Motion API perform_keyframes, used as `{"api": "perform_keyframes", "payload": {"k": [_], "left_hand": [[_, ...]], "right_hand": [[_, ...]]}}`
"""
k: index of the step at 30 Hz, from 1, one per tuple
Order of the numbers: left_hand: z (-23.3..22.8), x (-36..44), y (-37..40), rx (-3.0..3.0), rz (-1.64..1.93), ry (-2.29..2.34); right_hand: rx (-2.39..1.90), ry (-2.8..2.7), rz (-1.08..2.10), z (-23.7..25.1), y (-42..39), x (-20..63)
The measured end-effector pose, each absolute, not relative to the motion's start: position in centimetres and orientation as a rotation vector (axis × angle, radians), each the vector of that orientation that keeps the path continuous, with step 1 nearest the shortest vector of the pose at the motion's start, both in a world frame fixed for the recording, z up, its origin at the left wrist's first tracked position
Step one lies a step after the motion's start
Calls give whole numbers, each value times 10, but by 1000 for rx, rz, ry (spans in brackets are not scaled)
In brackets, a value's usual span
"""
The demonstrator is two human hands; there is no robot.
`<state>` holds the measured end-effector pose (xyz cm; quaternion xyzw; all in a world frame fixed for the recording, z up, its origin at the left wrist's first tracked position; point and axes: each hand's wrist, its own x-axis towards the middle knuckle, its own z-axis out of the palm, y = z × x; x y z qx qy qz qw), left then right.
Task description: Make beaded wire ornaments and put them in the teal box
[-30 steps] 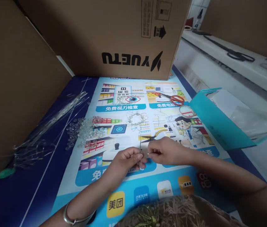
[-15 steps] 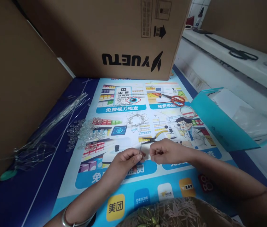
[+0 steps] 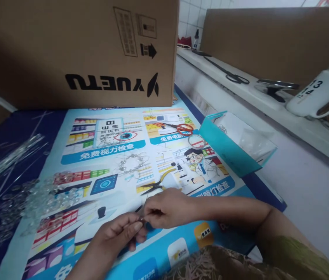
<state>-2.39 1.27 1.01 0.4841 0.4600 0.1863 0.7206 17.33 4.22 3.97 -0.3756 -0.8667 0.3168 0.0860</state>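
Observation:
My left hand and my right hand meet low in the middle of the view, over a printed poster mat. Both pinch a thin metal wire with a small clear piece at the fingertips. Yellow-handled pliers lie just beyond my right hand. A pile of clear beads is spread to the left, and a finished wire-and-bead ring lies further back.
A large YUETU cardboard box stands at the back. A teal open box sits on the right, with red scissors and a tape roll nearby. Clear rods lie at left. A white ledge holds black scissors.
The view has swung to the right and dropped, so everything shifted left. My hands have come closer together and nearer to me, still pinching the wire.

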Motion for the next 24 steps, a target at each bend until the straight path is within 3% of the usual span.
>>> {"api": "perform_keyframes", "payload": {"k": [7,11,16,24], "left_hand": [[7,-24,10,1074,421,1060],[7,-20,6,1048,489,1128],[8,-17,4,1056,510,1177],[9,-21,6,1073,437,1128]], "right_hand": [[-1094,-2819,294,41,26,222],[-1441,-2710,9,42,15,282],[-1864,-2501,-168,37,-8,341],[-1825,-2621,-302,32,-9,352]]}}
